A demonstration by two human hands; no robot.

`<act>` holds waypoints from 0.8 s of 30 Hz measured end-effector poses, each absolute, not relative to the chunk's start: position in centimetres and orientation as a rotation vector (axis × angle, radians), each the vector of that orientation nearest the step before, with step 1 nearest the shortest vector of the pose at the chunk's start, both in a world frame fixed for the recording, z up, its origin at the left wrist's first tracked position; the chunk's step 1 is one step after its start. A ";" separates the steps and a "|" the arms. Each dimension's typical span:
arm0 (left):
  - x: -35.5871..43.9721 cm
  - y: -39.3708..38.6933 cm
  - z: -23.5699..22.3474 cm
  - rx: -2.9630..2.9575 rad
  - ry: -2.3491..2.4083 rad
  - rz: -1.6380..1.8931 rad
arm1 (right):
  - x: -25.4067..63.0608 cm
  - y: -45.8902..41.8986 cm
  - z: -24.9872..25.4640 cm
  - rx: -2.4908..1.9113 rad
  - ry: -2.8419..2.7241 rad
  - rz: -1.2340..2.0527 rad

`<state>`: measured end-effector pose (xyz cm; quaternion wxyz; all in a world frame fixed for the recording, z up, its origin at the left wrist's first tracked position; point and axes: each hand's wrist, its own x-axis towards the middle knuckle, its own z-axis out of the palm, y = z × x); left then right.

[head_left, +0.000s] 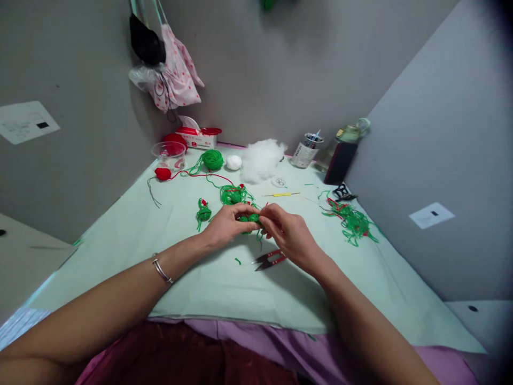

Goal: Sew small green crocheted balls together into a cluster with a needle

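My left hand [227,224] and my right hand [289,231] meet over the middle of a pale green sheet [192,289], both pinched on a small green crocheted piece [250,218]. A silver bangle sits on my left wrist. Thread snips with red handles [270,260] lie on the sheet just below my right hand. A finished small green crocheted figure [203,212] lies left of my left hand. A tangle of green yarn [233,194] sits just behind my hands.
At the back are a green yarn ball [212,159], a red yarn ball [163,174], a clear bowl [169,153], a white ball [234,162], white stuffing [262,158], a pen can [305,151] and a yellow crochet hook [281,194]. Yarn scraps [351,220] lie right.
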<state>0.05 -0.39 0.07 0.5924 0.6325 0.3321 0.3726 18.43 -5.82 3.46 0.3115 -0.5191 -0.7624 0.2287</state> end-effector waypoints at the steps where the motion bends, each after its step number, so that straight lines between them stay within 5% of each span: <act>1: 0.1 -0.4 0.1 1.503 0.781 0.847 | 18.5 -5.7 3.5 -1.385 -2.069 0.517; 5: 0.1 -0.5 0.2 1.604 0.771 0.750 | 18.6 -5.3 3.3 -1.403 -2.134 0.358; 16: 0.2 -0.8 -0.2 1.691 0.665 0.488 | 19.5 -4.6 5.2 -1.188 -1.510 0.927; 24: -0.3 -0.1 -0.2 1.467 0.614 0.503 | 20.4 -4.0 4.2 -1.229 -1.925 1.136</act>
